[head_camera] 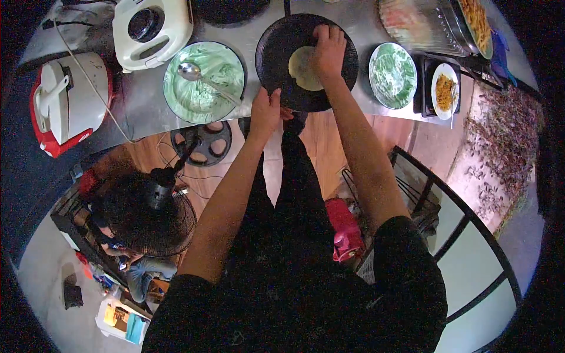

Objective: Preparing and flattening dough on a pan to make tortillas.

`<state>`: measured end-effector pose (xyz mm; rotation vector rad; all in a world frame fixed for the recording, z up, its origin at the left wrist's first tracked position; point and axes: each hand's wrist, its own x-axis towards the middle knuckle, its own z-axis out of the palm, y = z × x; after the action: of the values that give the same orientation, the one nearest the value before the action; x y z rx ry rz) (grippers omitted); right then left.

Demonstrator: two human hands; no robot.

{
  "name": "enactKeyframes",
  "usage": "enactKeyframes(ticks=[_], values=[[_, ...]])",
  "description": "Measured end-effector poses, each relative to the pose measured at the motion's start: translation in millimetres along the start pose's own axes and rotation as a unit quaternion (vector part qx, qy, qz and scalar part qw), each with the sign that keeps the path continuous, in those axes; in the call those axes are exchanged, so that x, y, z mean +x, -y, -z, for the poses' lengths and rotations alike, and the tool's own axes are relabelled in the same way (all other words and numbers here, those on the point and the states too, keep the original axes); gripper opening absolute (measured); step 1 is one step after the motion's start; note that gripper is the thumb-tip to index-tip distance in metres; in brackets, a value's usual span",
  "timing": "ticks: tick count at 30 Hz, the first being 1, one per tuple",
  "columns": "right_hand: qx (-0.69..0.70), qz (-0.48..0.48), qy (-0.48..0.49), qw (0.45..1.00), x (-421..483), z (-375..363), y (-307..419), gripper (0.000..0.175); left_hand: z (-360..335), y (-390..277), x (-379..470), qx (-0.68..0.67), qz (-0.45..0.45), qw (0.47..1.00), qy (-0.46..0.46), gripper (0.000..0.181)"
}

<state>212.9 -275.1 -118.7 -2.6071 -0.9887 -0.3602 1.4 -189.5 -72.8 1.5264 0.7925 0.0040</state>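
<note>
A round black plate or pan [273, 57] with a ridged rim lies before me at the front edge of the metal table. On it rests a pale, flat dough round [304, 70]. My left hand [266, 112] grips the near left rim, thumb above and fingers below. My right hand [331, 50] is over the right side of the dough round with its fingers curled; whether they pinch it is hidden. To the left, a green-and-white enamel bowl [203, 103] holds a metal spoon [190, 71]. A smaller green-and-white dish [393, 75] sits to the right.
At left stand a white appliance [172, 48] and a red-and-white appliance [84, 97] with a cable. A white plate of shredded food [435, 101] sits at right near a glass dish [410, 26]. Below are a pedestal fan [150, 216], a seated person [145, 269] and a black-framed railing [468, 216].
</note>
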Motion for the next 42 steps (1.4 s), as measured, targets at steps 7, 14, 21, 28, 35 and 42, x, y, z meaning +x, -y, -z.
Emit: enactKeyframes(ticks=[7,14,21,28,35,42], values=[[-0.053,0.057,-0.022,0.997,7,-6,2,0.028,2,11,7,0.061,-0.009,0.998,-0.005,0.025],[-0.035,0.037,-0.014,0.999,-4,-5,14,0.029,8,50,5,0.283,-0.225,0.925,-0.114,0.030],[-0.038,0.023,-0.001,0.999,-9,-3,4,0.025,-5,21,3,0.081,0.001,0.996,-0.031,0.039],[0.077,0.049,-0.069,0.993,4,6,2,0.030,0,35,9,0.176,-0.017,0.984,-0.035,0.043],[0.033,0.004,-0.063,0.997,-2,6,-17,0.034,-9,8,-2,0.002,-0.003,1.000,-0.012,0.042],[-0.053,0.054,-0.009,0.997,-9,-7,-1,0.028,-3,15,3,0.116,0.009,0.993,-0.001,0.038]])
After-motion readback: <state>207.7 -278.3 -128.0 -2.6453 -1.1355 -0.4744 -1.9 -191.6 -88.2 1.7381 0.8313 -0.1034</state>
